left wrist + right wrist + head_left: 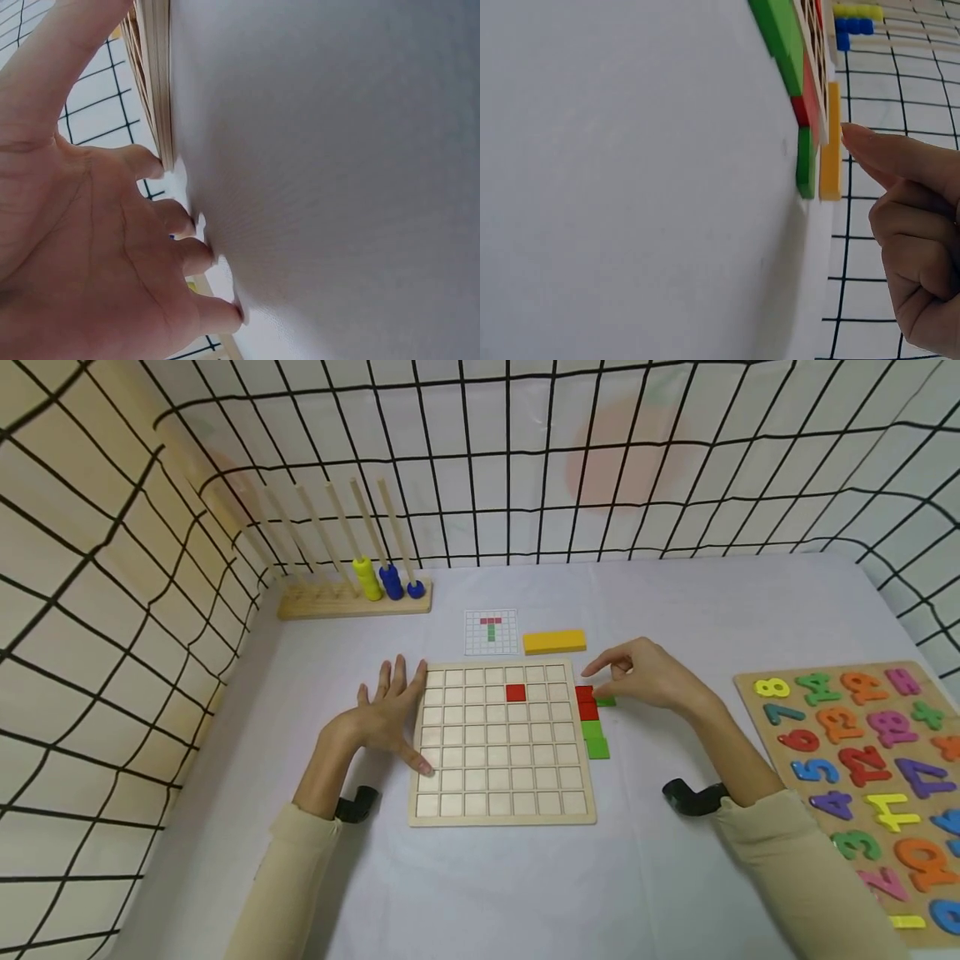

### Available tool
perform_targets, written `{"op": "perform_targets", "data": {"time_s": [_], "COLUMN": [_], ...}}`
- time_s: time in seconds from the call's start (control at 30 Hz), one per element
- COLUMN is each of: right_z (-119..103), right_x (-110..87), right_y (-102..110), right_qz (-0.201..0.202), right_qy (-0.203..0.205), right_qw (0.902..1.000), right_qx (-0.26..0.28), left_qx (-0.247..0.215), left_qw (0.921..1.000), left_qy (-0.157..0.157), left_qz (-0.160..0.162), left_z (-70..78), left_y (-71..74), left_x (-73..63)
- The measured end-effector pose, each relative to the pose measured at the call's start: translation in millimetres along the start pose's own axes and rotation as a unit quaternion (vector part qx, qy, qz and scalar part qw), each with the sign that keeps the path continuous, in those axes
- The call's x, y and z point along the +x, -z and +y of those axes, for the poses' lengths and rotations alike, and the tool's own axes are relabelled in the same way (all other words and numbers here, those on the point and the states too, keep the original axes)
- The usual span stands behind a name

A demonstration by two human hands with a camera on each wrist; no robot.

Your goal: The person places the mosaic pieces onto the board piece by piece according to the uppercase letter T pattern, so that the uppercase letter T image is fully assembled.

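Observation:
A wooden grid board lies on the white table with one red square tile in an upper cell. My left hand is spread at the board's left edge, thumb on its frame and fingertips down on the table. Along the right edge lie two red tiles and several green tiles. Over the top of this row hovers my right hand, index finger and thumb apart and nothing visible between them. In the right wrist view its other fingers are curled in, above the green tiles.
Behind the board lie a pattern card with a red and green T and a yellow block. A peg stand with yellow and blue beads stands back left. A number board lies at right. Black netting encloses the table.

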State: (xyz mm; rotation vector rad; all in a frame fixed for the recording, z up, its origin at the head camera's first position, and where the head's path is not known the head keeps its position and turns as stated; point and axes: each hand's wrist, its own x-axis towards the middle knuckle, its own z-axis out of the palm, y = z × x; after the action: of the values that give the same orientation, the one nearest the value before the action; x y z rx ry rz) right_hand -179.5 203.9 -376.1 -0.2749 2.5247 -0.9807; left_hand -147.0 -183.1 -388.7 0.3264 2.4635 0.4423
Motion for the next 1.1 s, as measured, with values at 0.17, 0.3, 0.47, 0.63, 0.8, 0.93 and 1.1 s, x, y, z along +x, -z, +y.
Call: {"op": "perform_targets", "data": {"time_s": [0.17,0.3,0.47,0.63,0.8,0.93,1.1], "right_z": [9,12,12,12,12,13,15], "right_x": [-0.1,2.5,5.7,11.1,14.6,15.0,14.2], "right_y": [1,-1,-3,-3,-2,-1,1], "right_qz": [-0.009,-0.021,-0.031,-0.038,-0.041,-0.053,-0.053], "right_qy": [-0.011,-0.015,-0.018,-0.03,-0.038,-0.039,-0.053], "right_qw": [0.9999,0.9996,0.9993,0.9987,0.998,0.9972,0.9964], "right_qx": [0.004,0.012,0.014,0.019,0.027,0.037,0.04], "left_qx": [-0.003,-0.004,-0.006,-0.003,-0.001,0.001,0.002], "left_qw": [1.0,1.0,0.9999,1.0,1.0,1.0,1.0], "left_qy": [-0.002,-0.005,-0.008,-0.008,-0.006,-0.003,-0.003], "left_qz": [0.002,0.003,0.002,0.003,0.001,0.001,0.001], "left_z": [-0.3,-1.5,-2.2,-2.1,-1.4,-0.9,-1.2], "left_y": [0.4,-1.2,-2.6,-2.3,-1.2,-0.3,-0.3], "left_x": [-1.1,-0.2,0.7,0.9,-0.5,-1.3,-0.4]}}
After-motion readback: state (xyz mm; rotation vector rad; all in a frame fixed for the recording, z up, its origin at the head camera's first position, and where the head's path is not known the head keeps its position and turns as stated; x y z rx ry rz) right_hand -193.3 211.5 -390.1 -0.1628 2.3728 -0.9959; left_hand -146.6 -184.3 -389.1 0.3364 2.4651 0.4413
